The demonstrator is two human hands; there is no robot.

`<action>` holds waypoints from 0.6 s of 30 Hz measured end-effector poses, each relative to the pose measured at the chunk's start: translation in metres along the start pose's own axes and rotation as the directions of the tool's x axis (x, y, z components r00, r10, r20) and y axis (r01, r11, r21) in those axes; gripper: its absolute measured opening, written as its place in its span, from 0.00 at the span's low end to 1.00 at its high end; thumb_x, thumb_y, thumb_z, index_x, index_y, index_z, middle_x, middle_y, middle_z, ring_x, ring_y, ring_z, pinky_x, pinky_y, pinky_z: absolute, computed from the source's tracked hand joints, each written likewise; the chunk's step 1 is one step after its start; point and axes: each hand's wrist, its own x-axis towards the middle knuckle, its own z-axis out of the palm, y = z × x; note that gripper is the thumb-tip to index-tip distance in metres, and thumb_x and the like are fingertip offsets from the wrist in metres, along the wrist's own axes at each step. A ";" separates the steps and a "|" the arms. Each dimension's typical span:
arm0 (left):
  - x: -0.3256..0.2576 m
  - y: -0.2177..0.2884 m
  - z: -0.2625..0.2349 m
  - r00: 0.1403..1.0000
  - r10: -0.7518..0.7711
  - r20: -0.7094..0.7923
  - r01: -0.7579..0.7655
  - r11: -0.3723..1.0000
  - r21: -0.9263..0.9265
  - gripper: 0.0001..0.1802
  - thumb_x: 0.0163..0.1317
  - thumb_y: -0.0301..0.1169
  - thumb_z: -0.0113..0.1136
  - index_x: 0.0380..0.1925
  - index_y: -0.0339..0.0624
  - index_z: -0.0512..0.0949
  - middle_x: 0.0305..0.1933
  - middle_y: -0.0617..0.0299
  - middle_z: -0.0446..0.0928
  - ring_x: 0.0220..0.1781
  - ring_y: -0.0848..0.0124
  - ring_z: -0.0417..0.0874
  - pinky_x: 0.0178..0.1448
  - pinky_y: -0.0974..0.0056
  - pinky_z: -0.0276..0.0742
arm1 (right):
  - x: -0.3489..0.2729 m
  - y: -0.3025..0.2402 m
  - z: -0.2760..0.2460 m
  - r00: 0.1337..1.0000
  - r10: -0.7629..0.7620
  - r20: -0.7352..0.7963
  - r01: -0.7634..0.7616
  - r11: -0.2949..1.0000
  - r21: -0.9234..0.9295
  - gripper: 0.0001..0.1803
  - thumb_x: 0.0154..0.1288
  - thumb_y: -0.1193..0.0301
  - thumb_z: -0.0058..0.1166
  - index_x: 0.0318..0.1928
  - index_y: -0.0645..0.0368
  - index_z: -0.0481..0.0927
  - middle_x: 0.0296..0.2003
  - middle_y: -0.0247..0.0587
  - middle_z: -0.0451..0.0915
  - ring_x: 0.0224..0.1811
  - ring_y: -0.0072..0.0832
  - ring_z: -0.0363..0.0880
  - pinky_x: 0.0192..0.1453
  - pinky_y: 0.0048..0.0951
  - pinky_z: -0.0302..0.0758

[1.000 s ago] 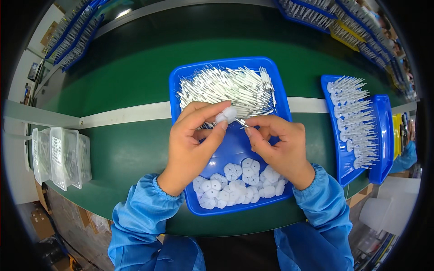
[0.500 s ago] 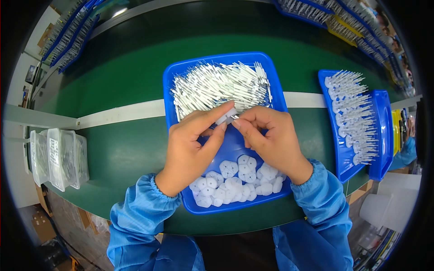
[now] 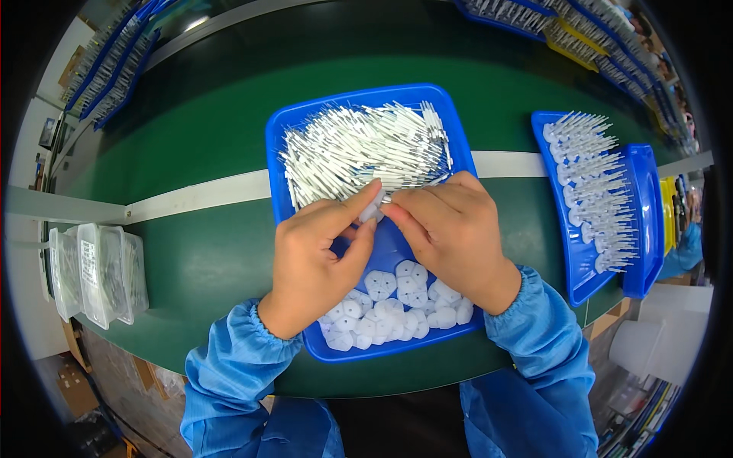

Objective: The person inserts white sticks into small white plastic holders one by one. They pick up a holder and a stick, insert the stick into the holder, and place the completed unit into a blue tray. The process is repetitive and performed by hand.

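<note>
Over the middle of a blue tray [image 3: 272, 156], my left hand [image 3: 313, 248] pinches a small translucent white plastic disc [image 3: 372, 208] between thumb and forefinger. My right hand [image 3: 458, 233] has its fingers closed against the disc's right side; a small pale bit shows at the fingertips, but what they grip is mostly hidden. Beyond my hands, the tray's far part holds a heap of thin white rods [image 3: 359, 145] with metallic ends. Loose white discs [image 3: 389, 317], rounded and lobed with small holes, lie in its near part.
On the right, a blue tray [image 3: 576, 286] carries rows of discs with rods standing out of them, beside another blue tray [image 3: 645, 221]. Clear plastic boxes [image 3: 99, 271] stand at the left edge of the green table [image 3: 206, 252]. Filled racks [image 3: 114, 65] rise at the far corners.
My right hand has turned, its knuckles rising and its fingers closing over the disc's side. The metallic tip seen between my fingers earlier is now hidden. The view has shifted slightly.
</note>
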 end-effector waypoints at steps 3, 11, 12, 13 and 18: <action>0.001 0.001 -0.002 0.998 -0.052 0.029 0.054 0.993 -0.102 0.28 0.66 0.19 0.75 0.67 0.40 0.88 0.39 0.54 0.88 0.38 0.69 0.90 0.41 0.65 0.86 | 0.000 0.000 -0.002 1.000 0.028 -0.008 -0.028 0.999 -0.016 0.06 0.66 0.70 0.76 0.38 0.55 0.90 0.27 0.33 0.88 0.27 0.33 0.85 0.40 0.36 0.73; 0.007 0.003 -0.007 0.993 -0.097 0.063 0.110 0.958 -0.263 0.29 0.63 0.19 0.80 0.66 0.41 0.86 0.60 0.57 0.83 0.56 0.70 0.86 0.53 0.67 0.88 | -0.002 0.005 -0.005 0.948 0.284 0.142 -0.317 0.826 0.466 0.17 0.64 0.75 0.76 0.53 0.58 0.89 0.44 0.40 0.91 0.45 0.32 0.91 0.55 0.36 0.83; 0.007 0.004 -0.007 0.998 -0.044 0.047 0.053 0.974 -0.221 0.30 0.62 0.19 0.81 0.65 0.41 0.86 0.60 0.57 0.83 0.55 0.70 0.86 0.52 0.67 0.88 | -0.003 0.006 -0.007 0.925 0.328 0.193 -0.379 0.750 0.542 0.19 0.64 0.76 0.76 0.55 0.59 0.88 0.47 0.41 0.91 0.49 0.33 0.90 0.59 0.36 0.83; 0.006 0.004 -0.007 0.999 0.011 0.033 -0.005 0.984 -0.177 0.30 0.60 0.19 0.82 0.64 0.41 0.87 0.61 0.57 0.82 0.55 0.70 0.86 0.52 0.67 0.88 | -0.003 0.006 -0.008 0.898 0.365 0.247 -0.437 0.662 0.609 0.20 0.65 0.76 0.75 0.57 0.60 0.88 0.50 0.43 0.90 0.52 0.34 0.90 0.62 0.37 0.84; 0.006 0.004 -0.006 0.992 0.124 -0.007 -0.124 0.991 -0.050 0.30 0.56 0.19 0.84 0.61 0.41 0.90 0.60 0.57 0.80 0.53 0.70 0.86 0.49 0.67 0.88 | -0.002 0.012 -0.006 0.963 0.216 0.164 -0.271 0.746 0.609 0.19 0.67 0.76 0.75 0.56 0.62 0.87 0.54 0.45 0.88 0.57 0.36 0.89 0.66 0.36 0.83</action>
